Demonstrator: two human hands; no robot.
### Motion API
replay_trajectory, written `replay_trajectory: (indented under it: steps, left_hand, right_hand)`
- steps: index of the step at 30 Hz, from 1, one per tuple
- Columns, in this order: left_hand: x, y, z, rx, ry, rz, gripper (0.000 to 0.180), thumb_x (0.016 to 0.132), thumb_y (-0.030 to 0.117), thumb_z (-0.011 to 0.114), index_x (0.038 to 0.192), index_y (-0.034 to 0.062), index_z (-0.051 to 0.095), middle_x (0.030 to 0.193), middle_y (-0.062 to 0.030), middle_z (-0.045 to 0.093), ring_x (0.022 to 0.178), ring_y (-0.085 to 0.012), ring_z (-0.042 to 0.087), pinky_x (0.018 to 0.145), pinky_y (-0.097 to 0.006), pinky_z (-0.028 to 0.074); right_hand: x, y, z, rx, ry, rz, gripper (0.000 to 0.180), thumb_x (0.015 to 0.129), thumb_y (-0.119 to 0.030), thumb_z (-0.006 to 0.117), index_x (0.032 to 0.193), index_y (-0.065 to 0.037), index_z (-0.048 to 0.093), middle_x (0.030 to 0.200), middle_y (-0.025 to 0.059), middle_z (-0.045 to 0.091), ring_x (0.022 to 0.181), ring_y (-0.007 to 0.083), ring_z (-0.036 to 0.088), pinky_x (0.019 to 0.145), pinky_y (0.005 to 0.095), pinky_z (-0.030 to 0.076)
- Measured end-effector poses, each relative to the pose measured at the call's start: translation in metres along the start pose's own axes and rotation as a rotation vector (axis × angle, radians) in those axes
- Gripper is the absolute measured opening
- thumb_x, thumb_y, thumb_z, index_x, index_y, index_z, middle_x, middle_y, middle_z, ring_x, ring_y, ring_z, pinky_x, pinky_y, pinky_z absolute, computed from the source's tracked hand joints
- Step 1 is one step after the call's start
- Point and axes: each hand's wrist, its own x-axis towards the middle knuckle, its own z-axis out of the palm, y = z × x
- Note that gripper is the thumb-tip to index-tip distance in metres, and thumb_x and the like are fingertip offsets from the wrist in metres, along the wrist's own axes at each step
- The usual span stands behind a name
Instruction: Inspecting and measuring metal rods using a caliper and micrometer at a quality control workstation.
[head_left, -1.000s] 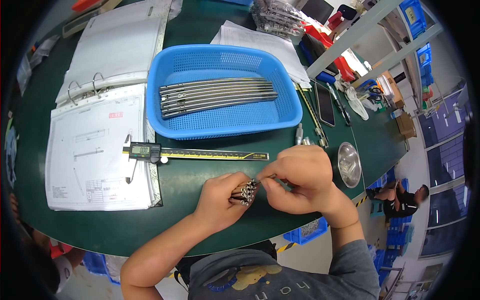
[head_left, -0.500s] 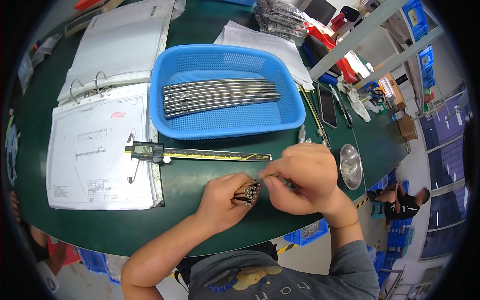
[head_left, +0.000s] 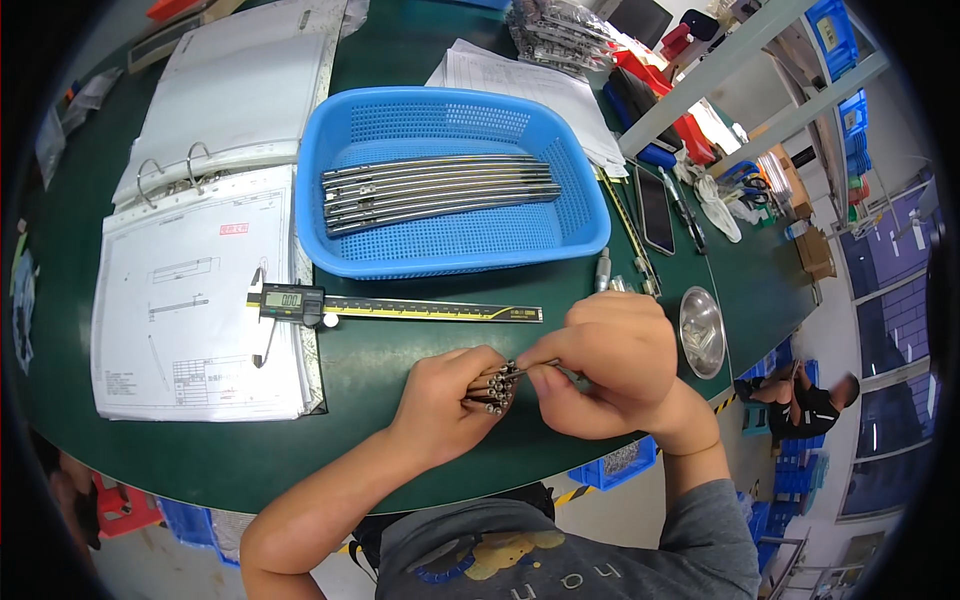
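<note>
Green table [head_left: 400, 360]: blue basket [head_left: 455, 250], open binder [head_left: 200, 290], caliper [head_left: 390, 310], steel bowl [head_left: 702, 332].

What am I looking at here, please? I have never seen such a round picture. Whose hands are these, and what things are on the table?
There is no machine here. A person wears a wide-angle camera on the head, looking down, so straight edges bend. The two forearms from below are that person's own. The left hand grips a bundle of thin metal rods; the right hand pinches one rod at the bundle's end. On the green table lie a digital caliper, an open ring binder with a drawing, a blue basket of long metal rods, and a small metal bowl. Another person sits far right.
</note>
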Motion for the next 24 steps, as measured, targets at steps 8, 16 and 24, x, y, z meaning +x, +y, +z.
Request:
replay_trajectory:
  steps: [8,16,24]
  left_hand:
    - [0.001,0.001,0.000,-0.003,0.013,0.009,0.017,0.065,0.001,0.063,0.074,0.0026,0.049,0.060,-0.0105,0.046,0.053,-0.0271,0.047,0.047,-0.033,0.037]
    - [0.000,0.001,-0.001,-0.003,-0.008,-0.003,0.018,0.064,0.000,0.064,0.074,0.0030,0.049,0.060,-0.0097,0.046,0.052,-0.0262,0.047,0.047,-0.033,0.036]
    - [0.000,0.001,-0.002,-0.014,-0.018,-0.026,0.020,0.062,0.001,0.064,0.074,0.0029,0.048,0.059,-0.0096,0.045,0.052,-0.0260,0.046,0.047,-0.033,0.036]
  right_hand:
    - [0.004,-0.004,-0.005,-0.043,-0.025,-0.013,0.009,0.060,-0.003,0.062,0.065,-0.004,0.055,0.051,0.0034,0.046,0.040,0.0195,0.046,0.037,0.0279,0.035]
    - [-0.002,0.000,0.000,0.008,-0.013,-0.009,0.010,0.058,0.000,0.061,0.065,-0.004,0.055,0.050,0.0029,0.047,0.040,0.0184,0.047,0.037,0.0271,0.035]
    - [0.002,-0.005,-0.003,0.005,0.002,0.033,0.010,0.058,0.000,0.061,0.065,-0.004,0.056,0.050,0.0035,0.048,0.040,0.0186,0.047,0.037,0.0269,0.034]
